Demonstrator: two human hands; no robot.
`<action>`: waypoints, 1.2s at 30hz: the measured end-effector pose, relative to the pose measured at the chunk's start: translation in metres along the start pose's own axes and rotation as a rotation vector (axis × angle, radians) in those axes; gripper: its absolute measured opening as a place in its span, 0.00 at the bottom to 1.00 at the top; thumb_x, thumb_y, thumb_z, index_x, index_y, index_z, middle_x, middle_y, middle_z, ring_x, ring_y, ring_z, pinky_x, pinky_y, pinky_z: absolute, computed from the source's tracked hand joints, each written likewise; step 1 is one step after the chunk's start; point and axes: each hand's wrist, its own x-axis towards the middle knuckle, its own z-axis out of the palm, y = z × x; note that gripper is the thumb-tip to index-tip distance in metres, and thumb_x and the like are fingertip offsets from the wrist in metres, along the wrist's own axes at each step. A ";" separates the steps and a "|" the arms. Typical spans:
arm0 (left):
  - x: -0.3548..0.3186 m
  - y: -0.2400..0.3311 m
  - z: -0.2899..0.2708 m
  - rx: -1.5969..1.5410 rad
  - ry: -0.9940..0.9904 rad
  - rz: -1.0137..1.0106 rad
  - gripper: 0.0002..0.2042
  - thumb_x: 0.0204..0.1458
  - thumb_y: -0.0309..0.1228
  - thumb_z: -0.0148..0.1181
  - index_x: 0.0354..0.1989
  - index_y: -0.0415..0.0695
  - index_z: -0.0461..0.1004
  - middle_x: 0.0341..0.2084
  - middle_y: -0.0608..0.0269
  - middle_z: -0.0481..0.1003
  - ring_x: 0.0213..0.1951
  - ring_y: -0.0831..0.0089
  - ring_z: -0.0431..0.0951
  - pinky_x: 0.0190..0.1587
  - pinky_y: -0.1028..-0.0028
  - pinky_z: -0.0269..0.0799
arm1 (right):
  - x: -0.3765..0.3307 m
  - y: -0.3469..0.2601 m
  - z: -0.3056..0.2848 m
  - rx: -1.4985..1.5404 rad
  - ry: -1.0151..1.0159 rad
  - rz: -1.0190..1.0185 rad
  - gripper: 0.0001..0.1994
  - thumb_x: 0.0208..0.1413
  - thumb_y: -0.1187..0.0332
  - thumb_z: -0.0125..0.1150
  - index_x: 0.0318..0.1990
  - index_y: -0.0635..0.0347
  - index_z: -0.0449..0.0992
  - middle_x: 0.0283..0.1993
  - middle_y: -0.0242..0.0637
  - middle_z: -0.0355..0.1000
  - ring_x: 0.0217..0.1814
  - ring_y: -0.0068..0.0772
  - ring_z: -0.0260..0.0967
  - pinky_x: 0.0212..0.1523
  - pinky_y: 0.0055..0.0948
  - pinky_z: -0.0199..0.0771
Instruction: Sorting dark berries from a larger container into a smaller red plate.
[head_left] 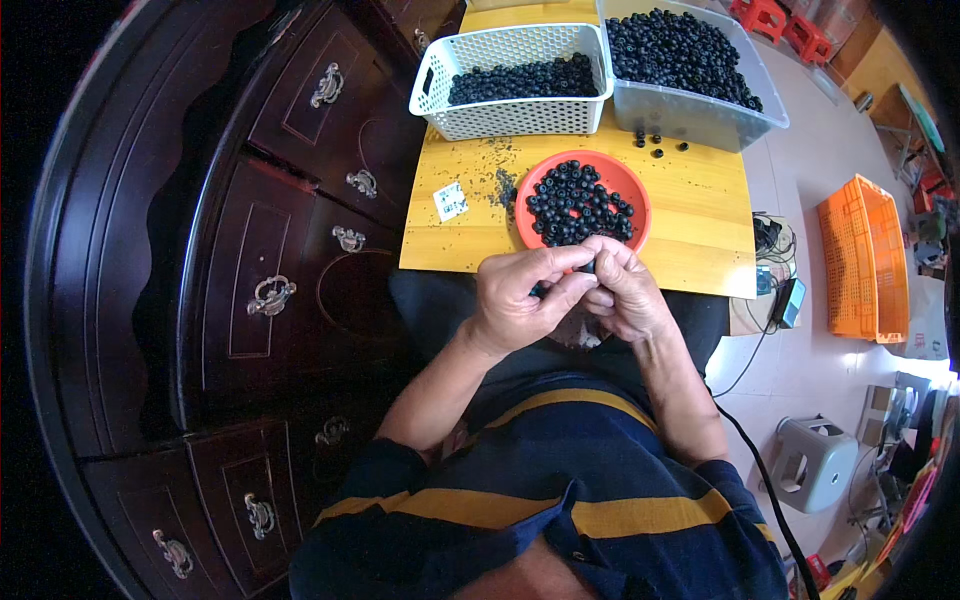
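At nine o'clock a dark wooden cabinet with ornate metal drawer pulls stands against the left edge of the yellow wooden worktop. At about eleven o'clock on the worktop sits a white perforated basket, partly filled with small black beads; a small printed card and a scatter of dark crumbs lie just in front of it. Near the centre, the left hand and the right hand meet just below the worktop's near edge, over the lap. Both have their fingers pressed together on a small black bead held between them; the left hand's grip pinches it from its side, the right hand's fingertips close on it from the other, and most of the bead is hidden by the fingers. Just above the hands, at twelve o'clock, an orange bowl holds a heap of the same beads. At one o'clock a grey plastic bin is piled high with beads, a few loose ones lying in front of it. Judging by the full bin and the half-filled basket, much of the work seems left to do. At three o'clock an orange crate lies on the floor.
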 end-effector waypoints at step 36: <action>0.013 -0.001 -0.031 0.454 -0.473 -0.047 0.18 0.52 0.47 0.65 0.26 0.45 0.70 0.18 0.57 0.74 0.22 0.57 0.78 0.25 0.60 0.71 | 0.000 0.005 -0.001 -0.211 0.065 0.053 0.13 0.61 0.55 0.63 0.38 0.54 0.75 0.27 0.20 0.66 0.18 0.09 0.46 0.16 0.13 0.43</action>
